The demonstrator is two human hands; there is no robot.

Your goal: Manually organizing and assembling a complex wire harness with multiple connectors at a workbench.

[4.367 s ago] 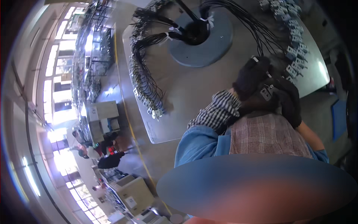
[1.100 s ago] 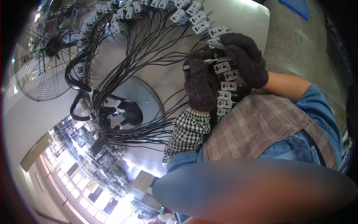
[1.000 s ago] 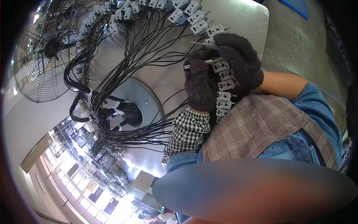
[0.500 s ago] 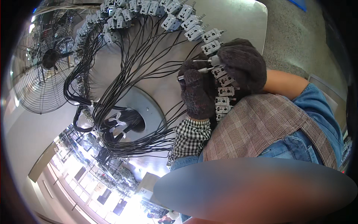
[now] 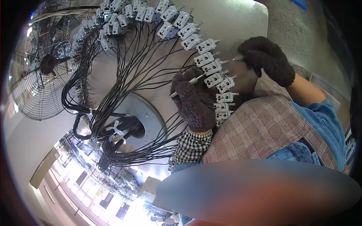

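Observation:
My gloved left hand (image 5: 194, 103) is closed round a slim rod-like tool (image 5: 193, 80) with a white collar; its thin end points at the row of blocks. I cannot make out the tool's exact kind. Grey socket blocks (image 5: 214, 80) with dark holes and black cables curve along the table beside this hand. To the right, my gloved right hand (image 5: 268, 60) is closed round a screwdriver-like tool (image 5: 238, 58). Its pale handle end and thin shaft point left toward a block's outer end (image 5: 225, 61). The glove hides most of that handle.
Black cables (image 5: 124, 88) fan from the blocks to a bundle with white ties. They gather by a round grey plate (image 5: 152, 113) with a hole. A wire-caged fan (image 5: 47, 64) stands at the left. The metal table's edge (image 5: 268, 22) runs at the upper right.
My right hand has drawn away to the right with its tool, uncovering several blocks. My left hand has shifted slightly left and down, still gripping its tool.

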